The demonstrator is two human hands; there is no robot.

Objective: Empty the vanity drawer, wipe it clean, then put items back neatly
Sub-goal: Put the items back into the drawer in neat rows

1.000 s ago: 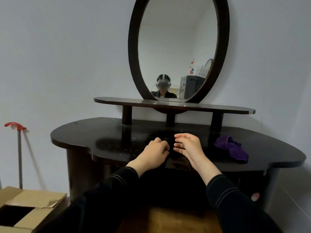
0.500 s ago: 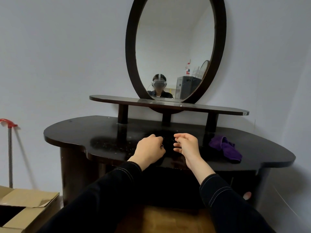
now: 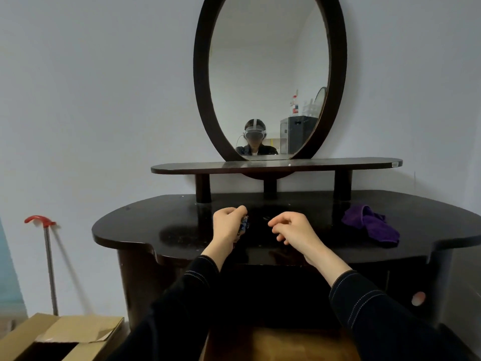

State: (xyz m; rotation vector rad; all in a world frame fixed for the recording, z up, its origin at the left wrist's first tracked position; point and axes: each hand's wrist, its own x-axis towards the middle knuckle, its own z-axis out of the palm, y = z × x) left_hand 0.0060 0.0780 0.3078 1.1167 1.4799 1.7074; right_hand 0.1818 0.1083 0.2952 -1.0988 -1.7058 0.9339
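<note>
Both forearms are extended forward over the front edge of the vanity top (image 3: 156,230), in dark sleeves with light stitching. The left hand (image 3: 227,226) is held knuckles-up above the middle of the top, wrist straight, fingers curled into a loose fist. A small blue-and-silver item (image 3: 244,225) is gripped in it, sticking out on the thumb side; what the item is cannot be told. The right hand (image 3: 295,231) is held just to the right, apart from the left hand, palm turned inward, wrist slightly bent. Its fingers are loosely curled, with thumb and forefinger tips close together; nothing is seen held in them, so it is read as relaxed and empty. Neither hand is seen resting on the surface.

The drawer area (image 3: 273,287) is located under the front edge of the top, below the wrists, in deep shadow; whether it is pulled out cannot be told.

A crumpled purple cloth (image 3: 371,226) is laid on the right part of the top, well apart from the right hand. A raised shelf (image 3: 338,162) on three short posts is set behind the hands, with an oval dark-framed mirror (image 3: 270,74) above it. An open cardboard box (image 3: 78,332) is seen on the floor at lower left. A red-handled pole (image 3: 49,256) is leaned against the wall behind the box.
</note>
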